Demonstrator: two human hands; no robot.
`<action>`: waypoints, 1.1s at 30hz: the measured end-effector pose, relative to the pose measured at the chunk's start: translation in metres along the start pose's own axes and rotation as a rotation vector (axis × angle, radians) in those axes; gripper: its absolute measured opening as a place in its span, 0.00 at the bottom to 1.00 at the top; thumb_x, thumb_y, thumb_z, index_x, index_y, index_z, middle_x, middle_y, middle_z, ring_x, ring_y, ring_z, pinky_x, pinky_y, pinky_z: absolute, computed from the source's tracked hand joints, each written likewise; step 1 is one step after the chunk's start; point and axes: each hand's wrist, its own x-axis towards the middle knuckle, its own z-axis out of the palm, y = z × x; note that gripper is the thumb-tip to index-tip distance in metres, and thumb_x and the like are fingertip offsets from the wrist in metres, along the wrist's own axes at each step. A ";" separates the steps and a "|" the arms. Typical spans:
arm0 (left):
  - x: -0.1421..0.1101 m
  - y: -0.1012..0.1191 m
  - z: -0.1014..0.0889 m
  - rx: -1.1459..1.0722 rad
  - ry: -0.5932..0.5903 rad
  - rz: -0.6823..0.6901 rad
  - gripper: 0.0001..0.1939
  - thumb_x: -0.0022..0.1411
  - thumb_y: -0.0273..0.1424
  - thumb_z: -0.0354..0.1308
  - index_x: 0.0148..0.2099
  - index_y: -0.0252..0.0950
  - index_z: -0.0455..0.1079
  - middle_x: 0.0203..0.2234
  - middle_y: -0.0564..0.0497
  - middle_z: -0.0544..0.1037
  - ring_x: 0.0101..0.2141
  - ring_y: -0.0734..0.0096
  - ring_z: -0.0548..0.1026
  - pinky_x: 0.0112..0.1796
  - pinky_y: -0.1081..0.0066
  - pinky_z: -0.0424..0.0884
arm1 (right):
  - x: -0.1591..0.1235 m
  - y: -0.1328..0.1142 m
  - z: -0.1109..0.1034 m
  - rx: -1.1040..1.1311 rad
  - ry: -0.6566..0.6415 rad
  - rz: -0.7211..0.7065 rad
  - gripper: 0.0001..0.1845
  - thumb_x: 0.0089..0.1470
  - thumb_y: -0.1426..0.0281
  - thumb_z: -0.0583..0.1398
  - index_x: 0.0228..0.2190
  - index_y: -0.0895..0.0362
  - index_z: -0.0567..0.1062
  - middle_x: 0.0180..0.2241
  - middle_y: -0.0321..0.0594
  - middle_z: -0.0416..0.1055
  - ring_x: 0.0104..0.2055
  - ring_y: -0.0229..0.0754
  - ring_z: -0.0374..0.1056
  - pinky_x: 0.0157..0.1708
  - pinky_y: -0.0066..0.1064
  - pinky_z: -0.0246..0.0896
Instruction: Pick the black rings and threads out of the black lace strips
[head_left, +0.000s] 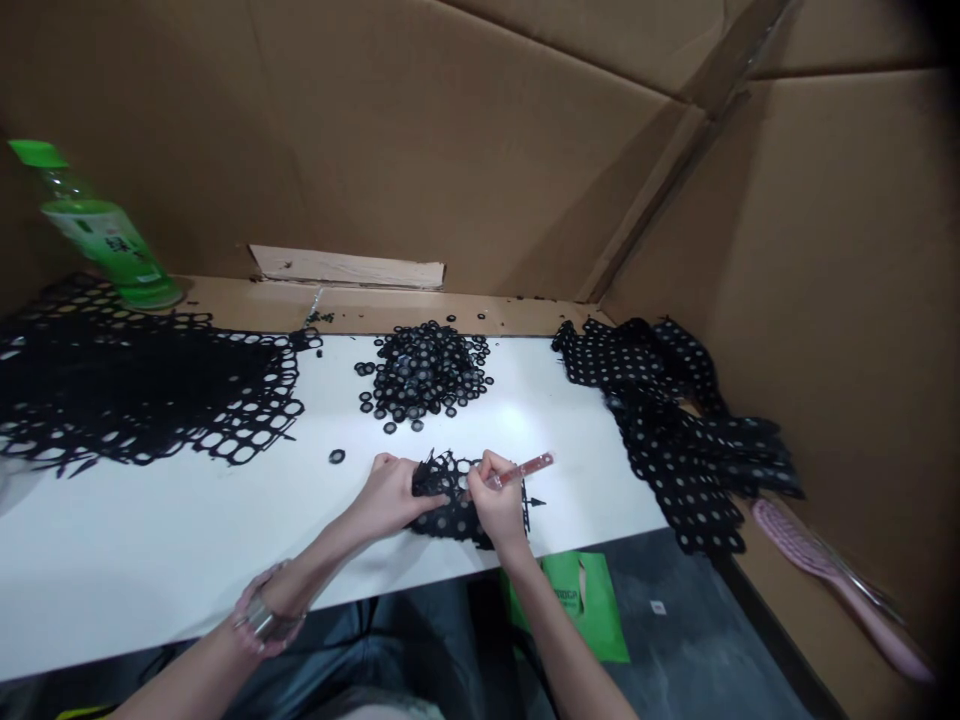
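My left hand point(388, 497) grips the edge of a small piece of black perforated sheet point(450, 518) on the white table point(187, 530). My right hand point(499, 497) pinches a slim red tool point(523, 471), its tip pressed into the same piece near the holes. The tool's exact kind is hard to tell. Just ahead of my hands lies a heap of small black rings point(424, 370), and one loose ring point(337, 456) sits to the left. My fingers hide part of the piece.
A large black sheet full of round holes point(150, 385) spreads over the table's left side, and a folded dotted black sheet point(675, 430) lies at right. A green-capped bottle point(101, 235), a pink hairbrush point(829, 570), a green bag point(577, 605) and cardboard walls point(420, 130) surround the table.
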 end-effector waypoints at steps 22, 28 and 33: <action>-0.007 0.007 -0.010 0.128 0.115 0.211 0.10 0.53 0.35 0.49 0.24 0.35 0.62 0.18 0.55 0.68 0.27 0.67 0.67 0.47 0.57 0.51 | 0.009 -0.002 0.002 0.338 0.071 0.189 0.16 0.40 0.72 0.56 0.15 0.54 0.51 0.11 0.23 0.47 0.13 0.29 0.45 0.15 0.24 0.39; -0.008 0.002 -0.010 0.169 0.184 0.206 0.11 0.53 0.39 0.51 0.31 0.35 0.64 0.29 0.49 0.72 0.35 0.61 0.67 0.40 0.63 0.58 | 0.016 -0.003 0.016 0.572 0.198 0.244 0.18 0.39 0.73 0.59 0.16 0.54 0.51 0.11 0.22 0.47 0.12 0.27 0.43 0.14 0.22 0.39; -0.002 0.001 -0.001 0.107 0.025 0.152 0.18 0.51 0.45 0.52 0.23 0.34 0.64 0.18 0.52 0.70 0.24 0.66 0.67 0.30 0.70 0.59 | 0.008 0.001 0.007 0.348 0.161 0.157 0.18 0.41 0.72 0.58 0.15 0.54 0.51 0.10 0.23 0.48 0.12 0.29 0.47 0.14 0.23 0.43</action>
